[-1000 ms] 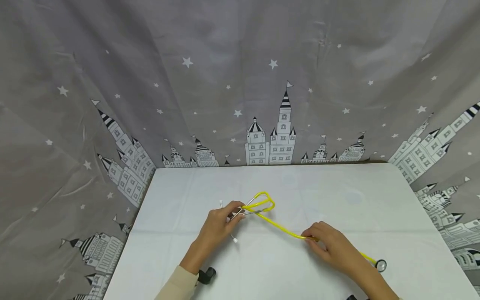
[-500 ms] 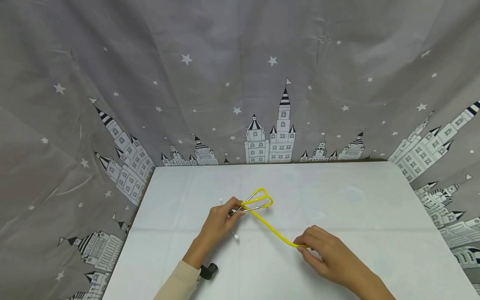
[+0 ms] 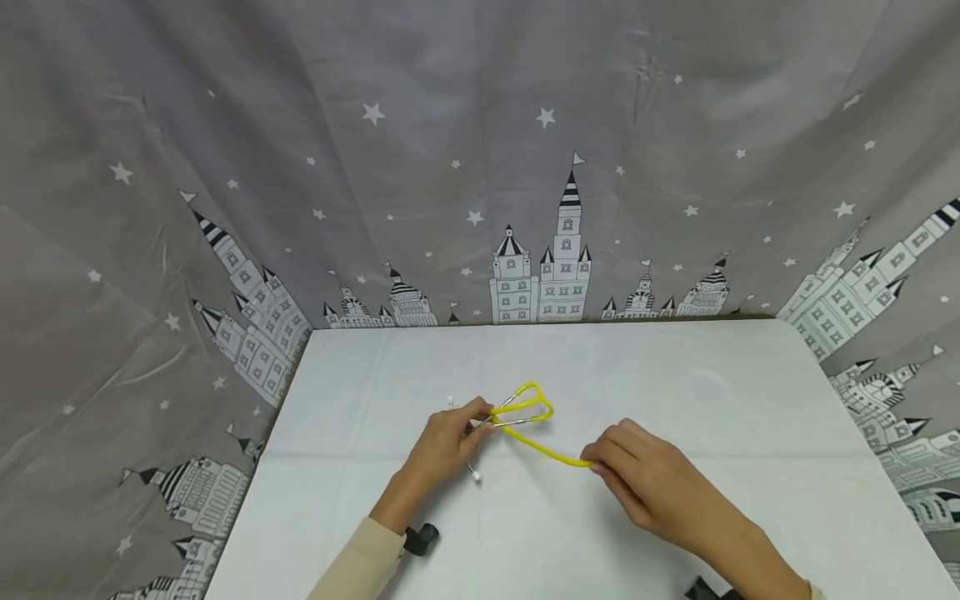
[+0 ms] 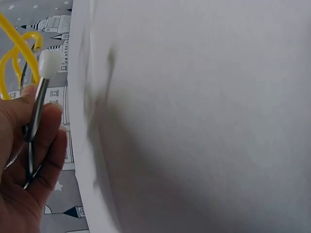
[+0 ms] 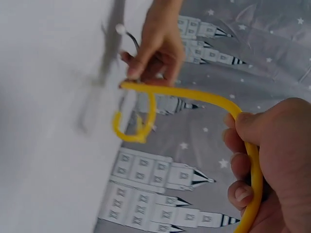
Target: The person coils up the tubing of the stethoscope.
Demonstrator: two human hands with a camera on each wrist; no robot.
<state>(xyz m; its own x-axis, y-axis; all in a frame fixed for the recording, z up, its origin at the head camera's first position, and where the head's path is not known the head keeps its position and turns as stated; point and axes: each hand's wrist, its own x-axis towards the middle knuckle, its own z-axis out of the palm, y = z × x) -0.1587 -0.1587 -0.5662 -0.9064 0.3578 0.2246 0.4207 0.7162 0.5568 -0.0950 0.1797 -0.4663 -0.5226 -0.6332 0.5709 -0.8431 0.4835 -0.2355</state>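
A yellow stethoscope (image 3: 546,452) stretches between the two hands above the white table. My left hand (image 3: 444,442) grips its metal ear tubes together with the folded tubing. One white eartip (image 4: 49,63) pokes out past the fingers in the left wrist view, and the yellow Y-shaped loop (image 3: 552,410) sticks out on the right of that hand. Further right, my right hand (image 3: 651,482) pinches the single yellow tube (image 5: 253,179) between thumb and fingers. In the right wrist view the tube runs down through the palm. The chest piece is out of sight.
The white-covered table (image 3: 360,375) lies under both hands. Behind it and at its sides hangs a grey curtain (image 3: 420,167) printed with castles and stars. A black wrist device (image 3: 422,540) sits on the left wrist.
My right hand has moved slightly left and then up, shortening the tube span between the hands. The chest piece, seen at the right earlier, is no longer visible. My left hand has barely moved.
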